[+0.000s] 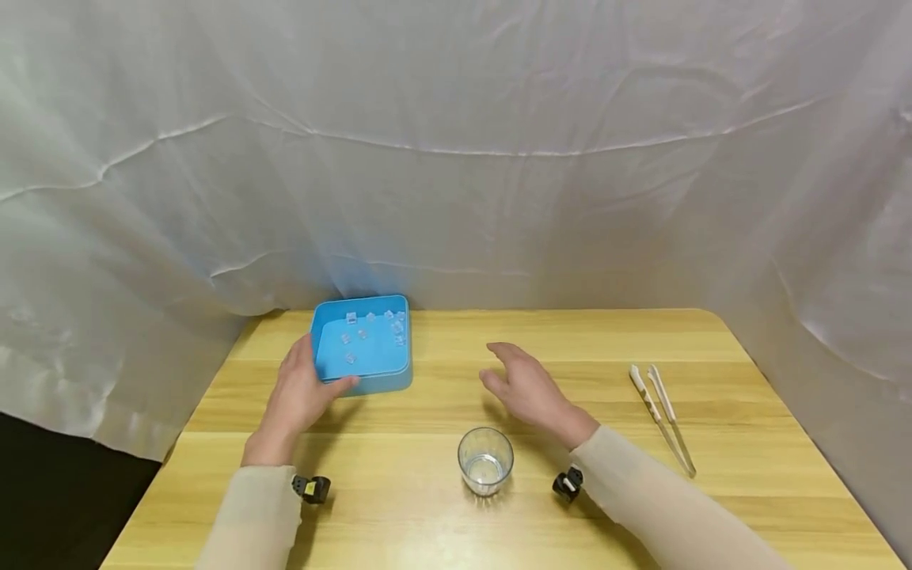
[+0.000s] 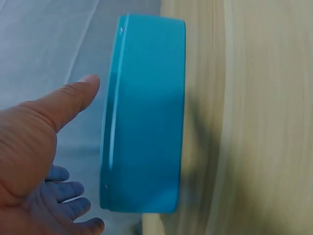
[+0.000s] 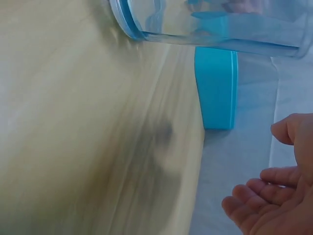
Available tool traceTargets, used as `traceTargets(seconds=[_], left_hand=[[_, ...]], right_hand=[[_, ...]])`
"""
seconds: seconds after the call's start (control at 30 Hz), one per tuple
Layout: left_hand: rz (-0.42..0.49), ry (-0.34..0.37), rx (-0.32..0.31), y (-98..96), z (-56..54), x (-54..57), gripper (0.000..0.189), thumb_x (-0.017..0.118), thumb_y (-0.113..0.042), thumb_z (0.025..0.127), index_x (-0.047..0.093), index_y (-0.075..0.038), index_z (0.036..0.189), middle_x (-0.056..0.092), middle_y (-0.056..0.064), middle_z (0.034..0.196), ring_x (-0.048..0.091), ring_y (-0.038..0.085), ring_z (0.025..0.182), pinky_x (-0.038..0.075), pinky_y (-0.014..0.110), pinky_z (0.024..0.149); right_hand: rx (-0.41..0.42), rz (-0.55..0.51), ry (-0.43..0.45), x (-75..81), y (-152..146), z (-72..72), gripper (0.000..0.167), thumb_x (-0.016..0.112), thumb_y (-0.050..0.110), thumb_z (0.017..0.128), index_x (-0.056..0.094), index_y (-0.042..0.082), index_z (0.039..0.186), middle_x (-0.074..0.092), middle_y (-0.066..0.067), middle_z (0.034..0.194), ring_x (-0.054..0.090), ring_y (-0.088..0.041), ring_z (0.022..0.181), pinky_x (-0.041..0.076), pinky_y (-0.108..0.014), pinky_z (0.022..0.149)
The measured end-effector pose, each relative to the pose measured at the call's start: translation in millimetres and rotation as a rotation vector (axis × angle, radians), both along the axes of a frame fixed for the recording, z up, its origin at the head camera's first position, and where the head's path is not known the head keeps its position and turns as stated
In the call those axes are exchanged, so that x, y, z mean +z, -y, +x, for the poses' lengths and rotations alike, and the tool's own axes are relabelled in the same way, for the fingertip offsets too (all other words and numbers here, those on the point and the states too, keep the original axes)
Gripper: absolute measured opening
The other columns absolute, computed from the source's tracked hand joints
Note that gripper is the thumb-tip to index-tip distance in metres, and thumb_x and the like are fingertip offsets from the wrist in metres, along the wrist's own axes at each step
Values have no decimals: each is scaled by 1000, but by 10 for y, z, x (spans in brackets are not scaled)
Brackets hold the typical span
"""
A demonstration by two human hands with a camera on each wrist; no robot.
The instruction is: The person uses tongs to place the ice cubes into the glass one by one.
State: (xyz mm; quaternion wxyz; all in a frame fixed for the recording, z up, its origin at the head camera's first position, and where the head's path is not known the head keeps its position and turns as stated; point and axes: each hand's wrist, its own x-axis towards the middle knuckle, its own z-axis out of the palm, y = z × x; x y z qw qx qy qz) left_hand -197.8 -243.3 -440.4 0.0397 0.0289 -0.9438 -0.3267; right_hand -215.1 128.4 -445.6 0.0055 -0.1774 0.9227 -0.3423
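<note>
A shallow blue box (image 1: pixel 365 383) stands at the table's back left, with several small clear cubes (image 1: pixel 362 334) scattered inside. At its near left corner is my left hand (image 1: pixel 298 396), thumb and fingers spread apart; the left wrist view has the box's side wall (image 2: pixel 146 117) just past the thumb. My right hand (image 1: pixel 530 388) hovers over the middle of the table, fingers relaxed and nothing held. Nearest to it is a clear drinking glass (image 1: pixel 485 461), upright, a little to its front left. The right wrist view catches the glass's side (image 3: pixel 220 29) at the top.
A pair of metal tongs with white ends (image 1: pixel 663 419) lies on the right part of the wooden table (image 1: pixel 399 507). A pale cloth curtain (image 1: pixel 456 198) hangs behind the table and along its sides. A dark area (image 1: pixel 64 491) lies beyond the left edge.
</note>
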Motion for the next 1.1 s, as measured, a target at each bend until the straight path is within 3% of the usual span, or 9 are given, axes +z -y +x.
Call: traceTargets(seconds=[0.43, 0.67, 0.87, 1.1], left_hand=[[22, 116, 9, 148, -141, -218, 134, 87, -48, 85, -7, 4, 165, 8, 34, 170, 19, 55, 154, 22, 71, 124], [83, 82, -46, 230, -182, -295, 133, 88, -51, 83, -3, -2, 168, 15, 30, 171, 24, 52, 154, 23, 71, 124], [111, 89, -43, 254, -191, -316, 132, 87, -53, 83, -3, -6, 169, 13, 26, 174, 21, 51, 156, 22, 71, 124], [129, 146, -27, 261, -155, -310, 133, 81, -59, 86, -9, -7, 168, 4, 25, 175, 13, 52, 159, 19, 71, 125]], right_hand=[[55, 11, 56, -160, 174, -89, 61, 59, 34, 107, 45, 3, 158, 49, -16, 161, 45, -36, 150, 37, -53, 124], [63, 30, 54, -209, 227, -122, 59, 59, 31, 107, 46, 4, 157, 50, -16, 160, 46, -34, 149, 38, -51, 124], [66, 41, 55, -216, 239, -113, 58, 59, 31, 107, 47, 3, 157, 50, -16, 160, 46, -35, 149, 37, -51, 124], [69, 43, 55, -232, 248, -93, 58, 59, 32, 107, 47, 3, 156, 50, -16, 160, 46, -34, 150, 37, -50, 125]])
